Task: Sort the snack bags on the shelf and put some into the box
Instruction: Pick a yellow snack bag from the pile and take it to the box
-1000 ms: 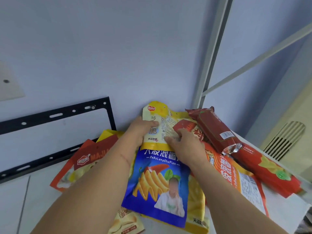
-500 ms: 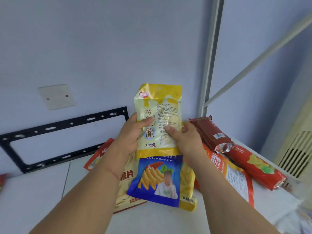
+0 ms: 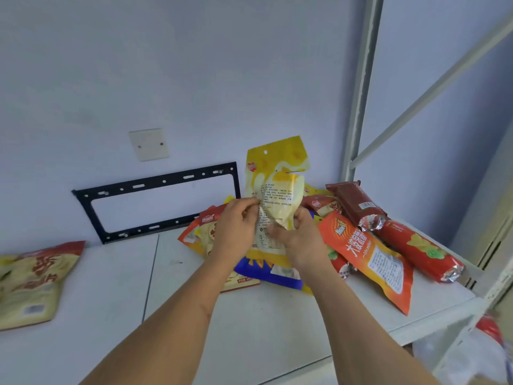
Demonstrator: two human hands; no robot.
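We hold the yellow snack bag (image 3: 273,195) upright above the blue bag (image 3: 268,272), left hand (image 3: 236,232) and right hand (image 3: 301,240) pinching its crinkly lower half; it looks light, soft and slippery, best held by its edges.

A pale blue wall (image 3: 194,65) behind a white shelf (image 3: 263,323).
A black metal frame (image 3: 155,182) and a white square plate (image 3: 148,144) are on the wall.

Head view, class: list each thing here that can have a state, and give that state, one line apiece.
yellow snack bag: upright, lifted, creased.
left hand: pinches the bag's left edge.
right hand: grips its lower right.
orange bag: lying flat on the shelf.
blue bag: flat, partly covered.
dark red pack: resting atop the pile.
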